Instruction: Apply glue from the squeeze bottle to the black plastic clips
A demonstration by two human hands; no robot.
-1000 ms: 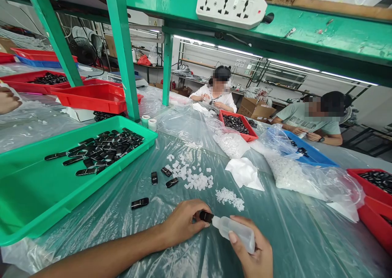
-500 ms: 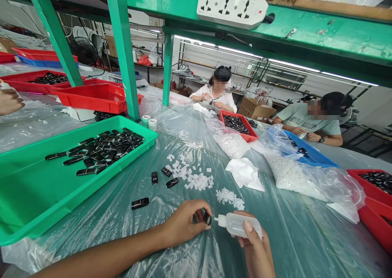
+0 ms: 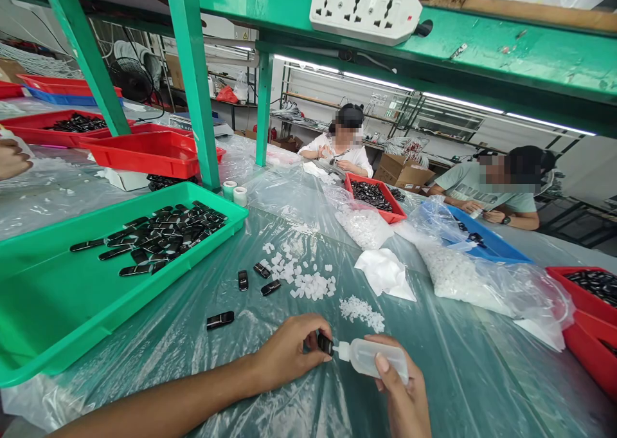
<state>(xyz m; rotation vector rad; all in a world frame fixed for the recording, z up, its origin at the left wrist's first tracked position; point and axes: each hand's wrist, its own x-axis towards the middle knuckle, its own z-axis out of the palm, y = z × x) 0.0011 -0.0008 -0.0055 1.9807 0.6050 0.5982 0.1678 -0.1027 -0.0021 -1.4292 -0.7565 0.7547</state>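
My left hand [image 3: 294,351] pinches a small black plastic part [image 3: 324,343] between thumb and fingers. Wrapped in my right hand [image 3: 402,380] is a translucent squeeze bottle [image 3: 376,359], lying nearly level with its thin nozzle pointing left. The nozzle tip is at the black part; whether it touches or enters it I cannot tell. Just beyond my hands lie a heap of white flat pieces [image 3: 313,286] and a heap of smaller white bits [image 3: 361,312]. Several loose black parts [image 3: 220,320] lie on the plastic sheet left of the heaps.
A green tray [image 3: 62,316] with black parts stands at left. Red trays [image 3: 144,155] and a blue tray [image 3: 501,248] sit farther off. Bags of white pieces [image 3: 369,227] lie across the table. A green frame with a power strip [image 3: 364,10] crosses overhead. Co-workers [image 3: 340,148] sit opposite.
My right hand has brought the bottle slightly left, so its nozzle now meets the black part. My left hand has turned the part a little and otherwise stays in place.
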